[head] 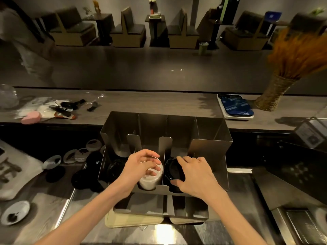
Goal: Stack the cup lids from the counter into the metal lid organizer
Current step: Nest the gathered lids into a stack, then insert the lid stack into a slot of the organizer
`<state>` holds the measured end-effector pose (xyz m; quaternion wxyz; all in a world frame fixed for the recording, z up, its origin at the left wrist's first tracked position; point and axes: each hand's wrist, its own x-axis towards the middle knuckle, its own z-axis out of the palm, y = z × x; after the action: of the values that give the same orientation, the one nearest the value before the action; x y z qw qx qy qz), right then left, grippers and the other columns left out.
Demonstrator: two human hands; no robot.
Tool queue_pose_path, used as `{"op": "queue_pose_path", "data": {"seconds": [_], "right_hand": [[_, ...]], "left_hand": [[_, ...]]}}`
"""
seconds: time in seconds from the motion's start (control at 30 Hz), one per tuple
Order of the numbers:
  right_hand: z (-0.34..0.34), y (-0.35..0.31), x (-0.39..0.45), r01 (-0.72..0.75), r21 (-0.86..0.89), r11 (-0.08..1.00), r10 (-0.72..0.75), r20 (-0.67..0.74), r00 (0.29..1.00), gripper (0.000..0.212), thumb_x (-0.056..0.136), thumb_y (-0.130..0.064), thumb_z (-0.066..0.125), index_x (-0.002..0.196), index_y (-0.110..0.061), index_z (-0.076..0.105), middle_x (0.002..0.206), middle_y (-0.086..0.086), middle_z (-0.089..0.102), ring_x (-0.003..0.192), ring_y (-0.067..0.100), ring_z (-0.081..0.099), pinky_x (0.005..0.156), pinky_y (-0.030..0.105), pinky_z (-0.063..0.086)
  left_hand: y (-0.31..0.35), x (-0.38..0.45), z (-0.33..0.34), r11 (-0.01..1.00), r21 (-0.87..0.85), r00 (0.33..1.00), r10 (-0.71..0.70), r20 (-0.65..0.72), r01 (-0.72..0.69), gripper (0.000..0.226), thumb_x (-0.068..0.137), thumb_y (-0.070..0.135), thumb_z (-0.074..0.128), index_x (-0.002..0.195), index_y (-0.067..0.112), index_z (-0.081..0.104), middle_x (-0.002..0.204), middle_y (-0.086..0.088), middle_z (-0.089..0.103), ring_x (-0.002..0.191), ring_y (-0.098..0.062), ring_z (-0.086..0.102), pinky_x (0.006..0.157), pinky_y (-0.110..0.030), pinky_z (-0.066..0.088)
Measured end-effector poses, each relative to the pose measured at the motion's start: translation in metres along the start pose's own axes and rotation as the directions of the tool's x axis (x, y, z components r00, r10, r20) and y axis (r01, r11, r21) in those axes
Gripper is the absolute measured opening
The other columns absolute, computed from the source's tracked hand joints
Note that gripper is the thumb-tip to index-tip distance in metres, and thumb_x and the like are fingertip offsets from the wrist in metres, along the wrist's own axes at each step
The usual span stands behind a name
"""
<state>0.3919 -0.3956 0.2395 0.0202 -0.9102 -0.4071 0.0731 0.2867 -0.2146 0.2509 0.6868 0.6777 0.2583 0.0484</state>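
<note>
The metal lid organizer [210, 147] stands on the counter in front of me, split into several slots. My left hand [141, 167] curls over a stack of white lids [150, 181] lying in the second slot. My right hand [194, 172] grips a stack of black lids [174, 171] in the third slot. More black lids [115, 169] sit in the leftmost slot. Loose white lids [80, 154] and black lids [83, 179] lie on the counter to the left of the organizer.
A raised bar ledge [159, 103] runs behind the organizer, with clutter [53, 110] at left, a white tray [235, 107] and a woven vase [276, 92] at right. A white lid [15, 212] lies at the near left. A person [23, 32] stands far left.
</note>
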Motion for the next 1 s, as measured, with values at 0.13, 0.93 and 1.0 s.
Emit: {"op": "queue_pose_path", "data": {"seconds": [0.13, 0.93, 1.0], "right_hand": [[0.001, 0.000, 0.002, -0.014, -0.052, 0.999, 0.017, 0.043, 0.999, 0.084, 0.091, -0.072, 0.052, 0.157, -0.025, 0.030, 0.152, -0.003, 0.050, 0.134, 0.021, 0.051, 0.114, 0.039, 0.029], [-0.066, -0.085, 0.024, 0.138, 0.308, 0.941, -0.094, -0.152, 0.984, 0.049, 0.092, -0.061, 0.063, 0.134, -0.036, 0.059, 0.122, -0.016, 0.067, 0.111, 0.003, 0.062, 0.095, 0.030, 0.055], [-0.067, -0.107, 0.036, 0.208, 0.330, 0.921, -0.156, -0.177, 0.972, 0.045, 0.092, -0.059, 0.064, 0.130, -0.035, 0.063, 0.119, -0.016, 0.069, 0.108, 0.002, 0.063, 0.092, 0.029, 0.057]], "left_hand": [[0.000, 0.003, -0.003, 1.000, 0.007, 1.000, 0.013, 0.016, -0.013, 0.019, 0.095, -0.004, 0.061, 0.107, 0.007, 0.070, 0.093, -0.016, 0.075, 0.088, -0.030, 0.074, 0.071, -0.032, 0.059], [0.022, -0.020, -0.093, 0.993, 0.090, 0.993, 0.083, -0.089, -0.076, 0.019, 0.098, 0.003, 0.059, 0.109, 0.014, 0.070, 0.097, -0.006, 0.078, 0.091, -0.020, 0.075, 0.076, -0.029, 0.061], [0.022, -0.026, -0.113, 0.993, 0.091, 0.988, 0.089, -0.129, -0.077, 0.019, 0.098, 0.002, 0.059, 0.109, 0.014, 0.070, 0.097, -0.006, 0.078, 0.091, -0.020, 0.075, 0.077, -0.031, 0.061]]}}
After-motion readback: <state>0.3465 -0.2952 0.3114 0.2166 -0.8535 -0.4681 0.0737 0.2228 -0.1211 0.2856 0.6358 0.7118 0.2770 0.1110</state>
